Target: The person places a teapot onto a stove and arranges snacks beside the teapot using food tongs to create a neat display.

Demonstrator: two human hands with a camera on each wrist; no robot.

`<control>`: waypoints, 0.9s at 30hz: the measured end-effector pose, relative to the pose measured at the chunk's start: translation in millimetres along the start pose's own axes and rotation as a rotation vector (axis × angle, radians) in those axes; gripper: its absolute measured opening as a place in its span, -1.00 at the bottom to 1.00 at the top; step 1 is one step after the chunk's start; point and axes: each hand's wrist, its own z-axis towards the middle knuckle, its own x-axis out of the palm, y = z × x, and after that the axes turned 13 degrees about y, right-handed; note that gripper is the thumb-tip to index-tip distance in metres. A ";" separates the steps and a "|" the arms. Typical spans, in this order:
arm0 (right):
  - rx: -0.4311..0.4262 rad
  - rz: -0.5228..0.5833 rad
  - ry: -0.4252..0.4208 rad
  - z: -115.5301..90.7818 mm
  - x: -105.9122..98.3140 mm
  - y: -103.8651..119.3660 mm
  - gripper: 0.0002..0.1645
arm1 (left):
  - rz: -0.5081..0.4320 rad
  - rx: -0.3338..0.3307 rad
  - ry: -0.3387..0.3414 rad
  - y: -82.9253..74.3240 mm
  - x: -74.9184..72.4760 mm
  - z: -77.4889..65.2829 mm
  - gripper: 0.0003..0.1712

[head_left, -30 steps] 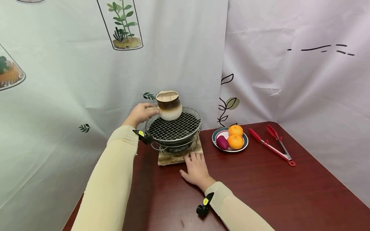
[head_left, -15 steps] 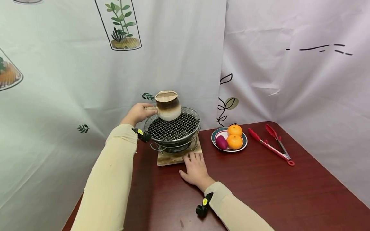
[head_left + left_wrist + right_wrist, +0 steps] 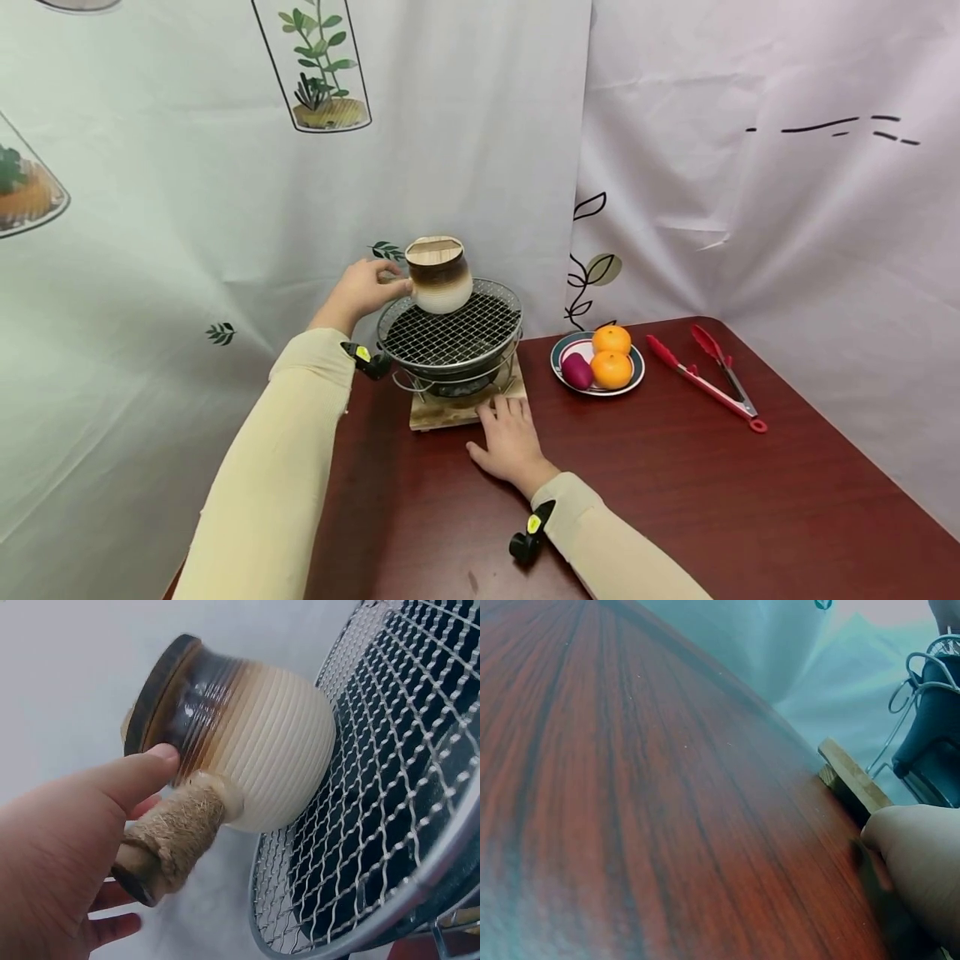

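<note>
A small ceramic pot (image 3: 441,287) with a brown-to-cream ribbed body and wooden lid (image 3: 434,249) stands on the wire mesh (image 3: 480,329) of a round tabletop grill. Its side handle (image 3: 184,832), wrapped in twine, points toward my left hand (image 3: 367,290). In the left wrist view that hand is loosely spread about the handle, its thumb by the pot's neck and the other fingers behind; whether the thumb touches cannot be told. My right hand (image 3: 512,442) rests with extended fingers on the front edge of the wooden base (image 3: 442,412) below the grill.
Right of the grill, a plate (image 3: 636,379) holds two oranges (image 3: 611,369) and a purple oval item (image 3: 577,371). Red-tipped tongs (image 3: 708,386) lie spread farther right on the dark red table (image 3: 645,500). A printed curtain (image 3: 487,125) hangs close behind the grill.
The left hand's grip on the handle has loosened, and the hand has risen slightly. The pot stays on the mesh and the right hand keeps its place.
</note>
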 end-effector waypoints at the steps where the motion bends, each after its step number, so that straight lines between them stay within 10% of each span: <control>1: 0.001 -0.001 -0.001 0.0 -0.2 0.0 -0.32 | 0.026 -0.001 -0.018 -2.0 -0.8 -1.7 -0.42; 18: -0.010 0.011 -0.011 -3.2 -2.0 -0.4 -0.33 | 0.117 -0.044 -0.365 -45.6 3.6 -48.7 -0.51; 27: -0.020 0.010 -0.021 -3.7 -1.3 -0.5 -0.32 | 0.106 -0.012 -0.422 -55.7 7.3 -70.5 -0.55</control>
